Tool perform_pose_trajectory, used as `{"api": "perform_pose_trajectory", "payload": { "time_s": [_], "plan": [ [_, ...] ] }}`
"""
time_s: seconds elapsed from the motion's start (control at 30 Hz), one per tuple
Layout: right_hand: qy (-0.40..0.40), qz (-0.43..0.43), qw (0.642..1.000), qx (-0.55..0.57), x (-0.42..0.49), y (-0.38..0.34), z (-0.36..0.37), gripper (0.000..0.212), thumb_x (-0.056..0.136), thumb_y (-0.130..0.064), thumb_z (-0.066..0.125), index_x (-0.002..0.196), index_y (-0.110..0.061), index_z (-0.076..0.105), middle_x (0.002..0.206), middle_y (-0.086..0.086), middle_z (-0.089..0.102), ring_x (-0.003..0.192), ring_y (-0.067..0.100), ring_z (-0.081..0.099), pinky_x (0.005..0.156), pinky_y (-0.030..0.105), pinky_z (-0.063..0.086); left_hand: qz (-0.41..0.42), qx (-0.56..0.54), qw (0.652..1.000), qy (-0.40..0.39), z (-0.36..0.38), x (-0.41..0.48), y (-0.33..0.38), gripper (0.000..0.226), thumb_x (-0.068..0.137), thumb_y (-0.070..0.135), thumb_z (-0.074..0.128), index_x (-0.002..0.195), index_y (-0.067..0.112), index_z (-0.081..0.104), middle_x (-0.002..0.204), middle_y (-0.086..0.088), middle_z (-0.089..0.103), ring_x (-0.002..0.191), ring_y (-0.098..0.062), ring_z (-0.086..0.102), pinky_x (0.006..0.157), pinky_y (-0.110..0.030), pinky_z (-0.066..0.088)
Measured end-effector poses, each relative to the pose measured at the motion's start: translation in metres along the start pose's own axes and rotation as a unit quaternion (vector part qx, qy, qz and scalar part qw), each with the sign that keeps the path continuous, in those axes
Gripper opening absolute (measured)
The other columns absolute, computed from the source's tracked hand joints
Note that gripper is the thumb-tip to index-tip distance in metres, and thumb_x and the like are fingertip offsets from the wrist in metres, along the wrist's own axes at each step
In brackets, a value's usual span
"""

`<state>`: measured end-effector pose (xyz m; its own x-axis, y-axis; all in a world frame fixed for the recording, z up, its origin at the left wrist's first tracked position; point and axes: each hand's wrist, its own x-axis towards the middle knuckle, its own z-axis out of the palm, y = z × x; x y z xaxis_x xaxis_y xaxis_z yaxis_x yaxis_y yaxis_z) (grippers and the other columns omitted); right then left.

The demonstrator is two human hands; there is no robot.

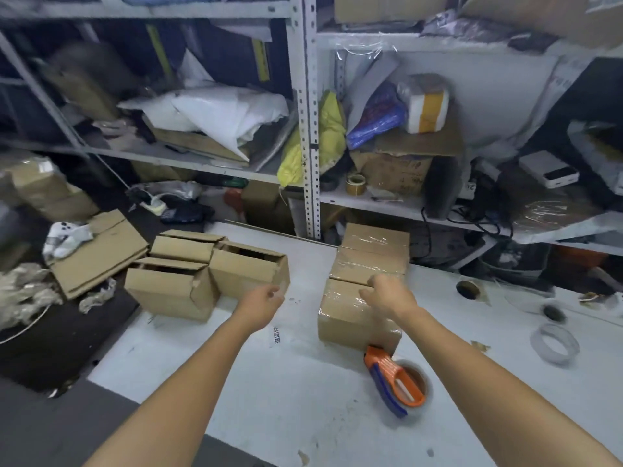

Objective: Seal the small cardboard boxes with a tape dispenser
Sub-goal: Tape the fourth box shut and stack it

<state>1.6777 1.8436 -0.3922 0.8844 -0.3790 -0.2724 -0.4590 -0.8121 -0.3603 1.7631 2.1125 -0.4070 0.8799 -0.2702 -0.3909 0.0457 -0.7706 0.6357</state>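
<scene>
Three small taped cardboard boxes stand in a row on the white table (256, 382): the nearest taped box (347, 315), a middle one (364, 264) and a far one (377, 235). My right hand (387, 293) rests on the nearest taped box with loosely bent fingers. My left hand (266, 298) hovers just in front of an unsealed box (246, 266), holding nothing. Two more unsealed boxes (168, 288) sit to its left with flaps loose. An orange and blue tape dispenser (396, 382) lies on the table beside the nearest taped box.
Rolls of clear tape (554, 343) lie at the table's right side. Flattened cardboard (101, 254) and crumpled plastic sit on the left. Cluttered metal shelves (310, 129) stand right behind the table. A dark floor drops off at the left.
</scene>
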Motion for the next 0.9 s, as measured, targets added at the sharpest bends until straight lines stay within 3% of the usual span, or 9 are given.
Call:
{"api": "perform_pose_trajectory", "payload": {
  "time_s": [0.13, 0.23, 0.43, 0.6, 0.73, 0.9],
  "plan": [
    [-0.026, -0.056, 0.998, 0.013, 0.009, -0.063, 0.018, 0.032, 0.093, -0.038, 0.053, 0.108, -0.013, 0.067, 0.114, 0.011, 0.068, 0.104, 0.032, 0.061, 0.079, 0.035, 0.048, 0.006, 0.037, 0.999, 0.012, -0.032, -0.001, -0.019, 0.042, 0.098, 0.030, 0.052, 0.138, 0.018, 0.055, 0.135, -0.006, 0.059, 0.121, -0.024, 0.056, 0.093, -0.030, 0.047],
    [-0.051, -0.069, 0.996, 0.011, 0.013, -0.116, 0.036, 0.046, 0.097, -0.041, 0.052, 0.133, -0.013, 0.057, 0.132, 0.009, 0.061, 0.118, 0.029, 0.057, 0.095, 0.039, 0.049, 0.011, 0.046, 0.999, 0.022, -0.065, 0.007, -0.044, 0.042, 0.099, 0.029, 0.053, 0.138, 0.016, 0.056, 0.135, -0.008, 0.060, 0.122, -0.025, 0.056, 0.097, -0.031, 0.047],
    [-0.075, -0.060, 0.995, -0.007, 0.030, -0.225, 0.082, 0.040, 0.095, -0.035, 0.051, 0.127, -0.014, 0.060, 0.129, 0.011, 0.062, 0.117, 0.032, 0.056, 0.094, 0.037, 0.046, 0.019, 0.092, 0.995, 0.027, -0.161, 0.042, -0.127, 0.040, 0.098, 0.034, 0.051, 0.135, 0.020, 0.055, 0.133, -0.002, 0.061, 0.120, -0.025, 0.056, 0.098, -0.037, 0.046],
    [-0.094, -0.032, 0.995, 0.016, 0.043, -0.301, 0.128, 0.032, 0.095, -0.035, 0.052, 0.114, -0.011, 0.064, 0.114, 0.012, 0.066, 0.103, 0.031, 0.060, 0.078, 0.033, 0.046, 0.013, 0.133, 0.990, 0.045, -0.238, 0.077, -0.196, 0.042, 0.100, 0.035, 0.048, 0.138, 0.018, 0.054, 0.137, -0.004, 0.058, 0.122, -0.026, 0.055, 0.099, -0.038, 0.047],
    [-0.097, 0.022, 0.991, 0.094, 0.058, -0.349, 0.169, 0.038, 0.095, -0.047, 0.053, 0.105, -0.012, 0.065, 0.107, 0.012, 0.070, 0.097, 0.031, 0.063, 0.085, 0.040, 0.052, 0.009, 0.136, 0.989, 0.059, -0.277, 0.105, -0.240, 0.042, 0.099, 0.028, 0.050, 0.138, 0.015, 0.054, 0.137, -0.010, 0.058, 0.123, -0.029, 0.054, 0.098, -0.036, 0.046],
    [-0.070, 0.130, 0.952, 0.267, 0.082, -0.384, 0.200, 0.057, 0.099, -0.054, 0.039, 0.123, -0.008, 0.063, 0.124, 0.012, 0.065, 0.116, 0.033, 0.058, 0.098, 0.040, 0.047, -0.058, 0.007, 0.997, 0.048, -0.282, 0.147, -0.262, 0.055, 0.101, 0.035, 0.047, 0.150, 0.013, 0.036, 0.149, -0.014, 0.045, 0.133, -0.033, 0.044, 0.100, -0.037, 0.039]
  ]
}}
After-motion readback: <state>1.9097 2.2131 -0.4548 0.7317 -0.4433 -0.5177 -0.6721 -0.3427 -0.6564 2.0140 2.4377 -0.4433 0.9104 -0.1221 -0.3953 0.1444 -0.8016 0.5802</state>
